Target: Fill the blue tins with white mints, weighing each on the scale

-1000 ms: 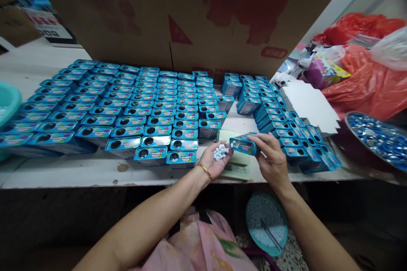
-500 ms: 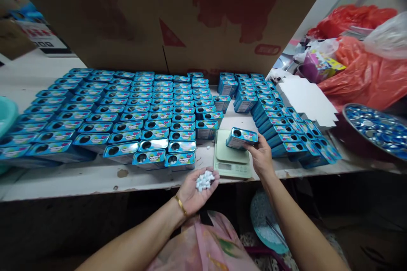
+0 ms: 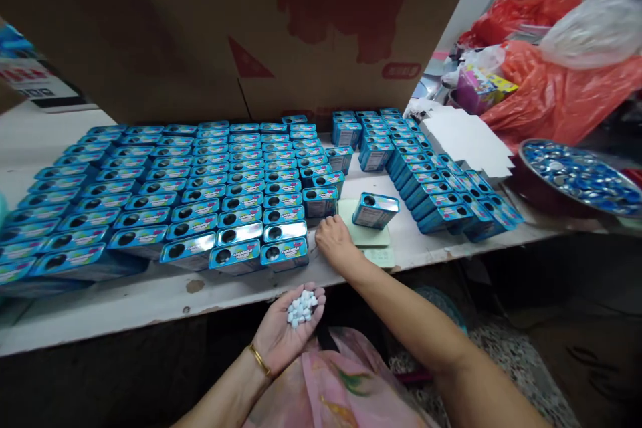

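1. Candies, pale and in a small heap, lie in the left hand, which is palm up and loosely cupped in front of the table.
2. The right hand is palm down on the table, fingers curled under, just beside the scale. I cannot tell whether it pinches anything, as the fingertips are hidden.
3. One tin stands upright on the scale, toward its far right part, with neither hand on it. Its round opening faces up; what lies inside is too dark to tell.
4. To the left, a big block of tins stands in close rows. White pieces show in the opening of the nearest tin at its right end.
5. Right of the scale stands a smaller block of tins, with white card beside it.
6. Farther right is a bowl of blue and silver pieces, below a red bag.
7. Behind the tins rises a carton with red print.
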{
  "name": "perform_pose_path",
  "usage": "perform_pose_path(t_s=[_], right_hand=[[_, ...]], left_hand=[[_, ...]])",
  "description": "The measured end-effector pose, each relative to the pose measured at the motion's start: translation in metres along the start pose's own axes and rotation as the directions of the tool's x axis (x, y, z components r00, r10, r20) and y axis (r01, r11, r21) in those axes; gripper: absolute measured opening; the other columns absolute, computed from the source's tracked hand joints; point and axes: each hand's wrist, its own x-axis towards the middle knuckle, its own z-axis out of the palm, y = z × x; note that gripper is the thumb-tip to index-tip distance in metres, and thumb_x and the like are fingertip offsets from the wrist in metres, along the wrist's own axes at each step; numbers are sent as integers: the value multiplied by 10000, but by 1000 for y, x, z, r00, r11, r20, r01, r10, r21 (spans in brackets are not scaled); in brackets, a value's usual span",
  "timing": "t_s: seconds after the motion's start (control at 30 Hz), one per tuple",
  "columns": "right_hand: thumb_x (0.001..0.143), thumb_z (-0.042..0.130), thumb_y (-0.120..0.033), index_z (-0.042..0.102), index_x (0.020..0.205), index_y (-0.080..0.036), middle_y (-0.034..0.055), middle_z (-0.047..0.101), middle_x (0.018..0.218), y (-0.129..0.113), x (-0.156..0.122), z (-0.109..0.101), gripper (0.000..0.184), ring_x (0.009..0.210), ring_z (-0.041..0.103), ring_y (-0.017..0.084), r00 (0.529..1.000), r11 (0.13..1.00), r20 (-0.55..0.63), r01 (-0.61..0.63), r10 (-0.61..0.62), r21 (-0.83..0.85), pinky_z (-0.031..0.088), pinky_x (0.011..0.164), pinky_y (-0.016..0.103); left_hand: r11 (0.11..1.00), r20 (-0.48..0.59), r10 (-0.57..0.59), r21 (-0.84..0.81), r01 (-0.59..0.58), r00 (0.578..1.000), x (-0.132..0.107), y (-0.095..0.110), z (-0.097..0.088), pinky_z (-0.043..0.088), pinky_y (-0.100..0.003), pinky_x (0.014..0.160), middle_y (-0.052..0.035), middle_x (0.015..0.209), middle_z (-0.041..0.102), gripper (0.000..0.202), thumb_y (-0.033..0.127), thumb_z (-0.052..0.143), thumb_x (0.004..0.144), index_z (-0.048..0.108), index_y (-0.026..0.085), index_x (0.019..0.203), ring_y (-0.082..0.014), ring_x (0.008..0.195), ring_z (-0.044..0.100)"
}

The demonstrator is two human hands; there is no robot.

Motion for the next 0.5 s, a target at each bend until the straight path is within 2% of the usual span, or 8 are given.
perform_pose_path(t_s=[0.13, 0.37, 0.5], right_hand=[[772, 457, -94, 570, 780, -102, 109, 546, 776, 2, -7, 8, 114, 770, 457, 223, 999, 1000, -28, -19, 19, 8, 327, 669, 357], [820, 435, -168, 522, 791, -165, 51, 525, 787, -13, -48, -6, 91, 758, 434, 194, 999, 998, -55, 5, -1, 69, 318, 680, 330], [822, 429, -157, 521, 877, -143, 75, 520, 855, -13, -57, -6, 108, 825, 421, 208, 995, 996, -72, -64, 68, 55, 317, 709, 342]], left_hand=[[999, -39, 39, -20, -40, 998, 0, 5, -10, 492, -320, 780, -111, 891, 635, 145, 113, 509, 746, 586, 85, 866, -191, 877, 595], [999, -71, 43, -23, -45, 997, 14, 7, -13, 502, -324, 766, -104, 850, 642, 158, 109, 509, 745, 578, 86, 884, -193, 864, 599], [1000, -64, 26, -6, -26, 998, 17, 4, -12, 507, -322, 753, -105, 839, 644, 147, 112, 518, 738, 578, 81, 869, -195, 844, 605]])
